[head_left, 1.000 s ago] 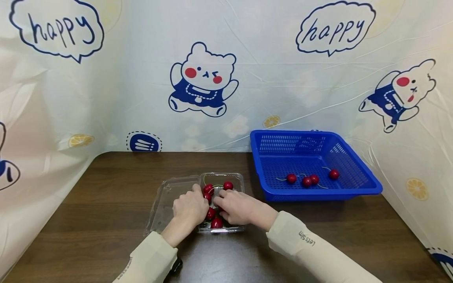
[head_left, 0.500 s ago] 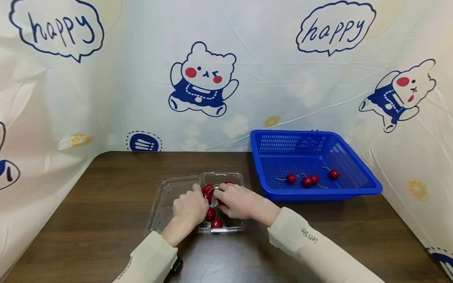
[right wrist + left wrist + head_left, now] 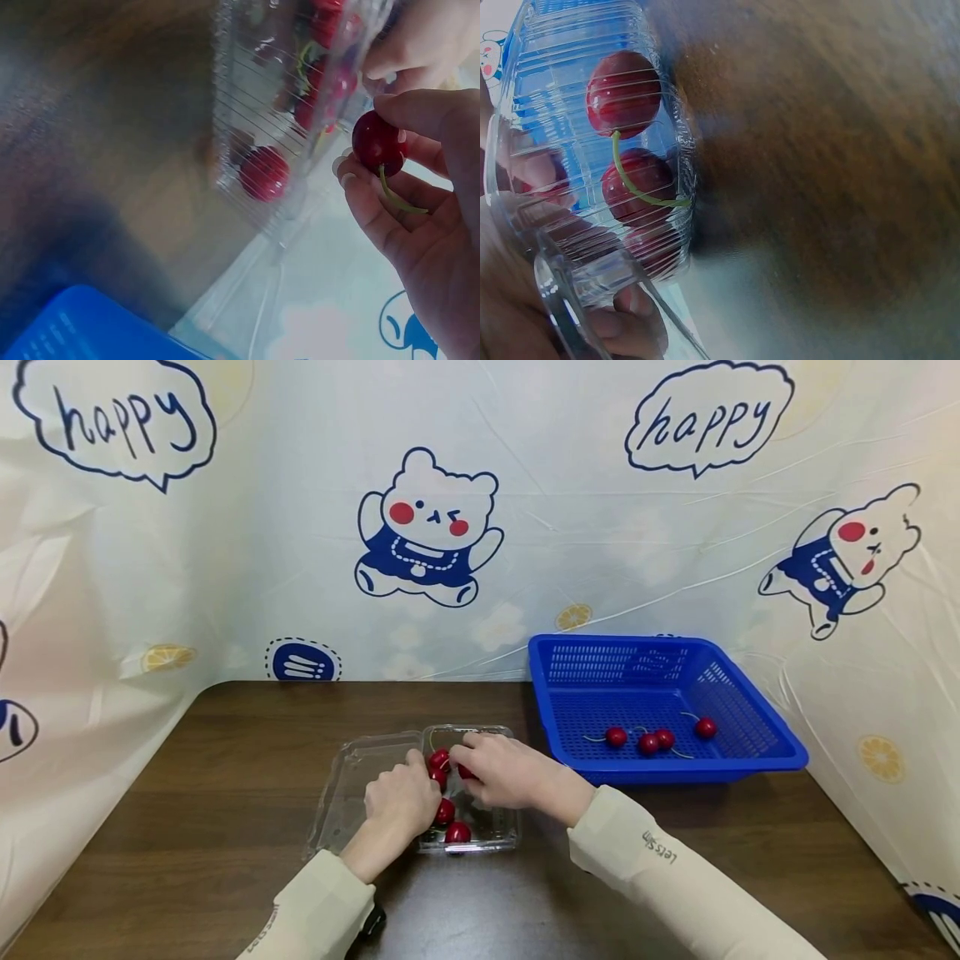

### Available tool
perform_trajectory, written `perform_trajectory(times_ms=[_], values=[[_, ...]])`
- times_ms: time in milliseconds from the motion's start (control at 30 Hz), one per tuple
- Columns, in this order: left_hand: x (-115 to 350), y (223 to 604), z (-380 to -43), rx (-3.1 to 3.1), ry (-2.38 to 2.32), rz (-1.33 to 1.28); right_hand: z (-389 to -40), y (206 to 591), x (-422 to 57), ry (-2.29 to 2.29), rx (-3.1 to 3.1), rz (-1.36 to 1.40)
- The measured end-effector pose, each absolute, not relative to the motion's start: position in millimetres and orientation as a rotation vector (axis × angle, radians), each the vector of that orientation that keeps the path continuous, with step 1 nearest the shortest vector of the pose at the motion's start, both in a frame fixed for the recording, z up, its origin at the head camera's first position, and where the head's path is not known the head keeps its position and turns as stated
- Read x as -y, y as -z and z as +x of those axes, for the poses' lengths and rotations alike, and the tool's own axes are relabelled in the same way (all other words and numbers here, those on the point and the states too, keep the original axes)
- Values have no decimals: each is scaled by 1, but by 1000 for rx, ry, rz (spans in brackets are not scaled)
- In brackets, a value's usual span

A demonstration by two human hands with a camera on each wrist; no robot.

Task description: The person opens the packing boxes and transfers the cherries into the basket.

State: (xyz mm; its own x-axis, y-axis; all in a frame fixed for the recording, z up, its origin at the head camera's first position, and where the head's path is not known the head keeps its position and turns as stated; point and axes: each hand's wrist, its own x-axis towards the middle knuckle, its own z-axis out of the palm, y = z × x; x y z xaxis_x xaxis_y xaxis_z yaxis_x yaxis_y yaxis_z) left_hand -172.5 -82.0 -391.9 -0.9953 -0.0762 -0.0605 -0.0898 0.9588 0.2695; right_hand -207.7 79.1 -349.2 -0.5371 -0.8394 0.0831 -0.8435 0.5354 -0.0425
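Observation:
My right hand point(image 3: 506, 768) is over the open clear plastic clamshell box point(image 3: 491, 842). Between its thumb and fingers it pinches a red cherry point(image 3: 377, 142), whose green stem hangs toward the palm in the right wrist view. My left hand point(image 3: 400, 797) grips the box's hinge-side edge, its fingers curled around the plastic in the left wrist view. Inside the box lie several more cherries, one near the front wall point(image 3: 457, 832) and others beside the left fingers. The right hand hides part of the box's far right side. The box's lid point(image 3: 347, 789) lies folded out to the left.
A blue plastic basket point(image 3: 675, 768) stands at the back right, close to the box. Several stemmed cherries point(image 3: 616, 737) lie on its floor. Behind the brown wooden table point(image 3: 225, 827) hangs a printed cloth point(image 3: 315, 543).
The right hand has risen a little and shifted toward the box's far side, lifting a cherry in its fingers. The left hand keeps its place on the box edge.

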Motion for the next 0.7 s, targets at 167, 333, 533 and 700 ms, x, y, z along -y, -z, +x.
perform_trajectory(times_ms=[167,333,533,700], values=[[82,393,-173,-3057,-412,-132,-209,342,-77,-108,2735,1482],[82,393,-173,-3049,-421,-135,-210,334,-78,-110,2755,1423],[83,392,-173,-3044,-417,-127,-214,327,-82,-158,2744,1315],[82,392,-173,-3044,-416,-129,-216,324,-84,-197,2750,1294]])
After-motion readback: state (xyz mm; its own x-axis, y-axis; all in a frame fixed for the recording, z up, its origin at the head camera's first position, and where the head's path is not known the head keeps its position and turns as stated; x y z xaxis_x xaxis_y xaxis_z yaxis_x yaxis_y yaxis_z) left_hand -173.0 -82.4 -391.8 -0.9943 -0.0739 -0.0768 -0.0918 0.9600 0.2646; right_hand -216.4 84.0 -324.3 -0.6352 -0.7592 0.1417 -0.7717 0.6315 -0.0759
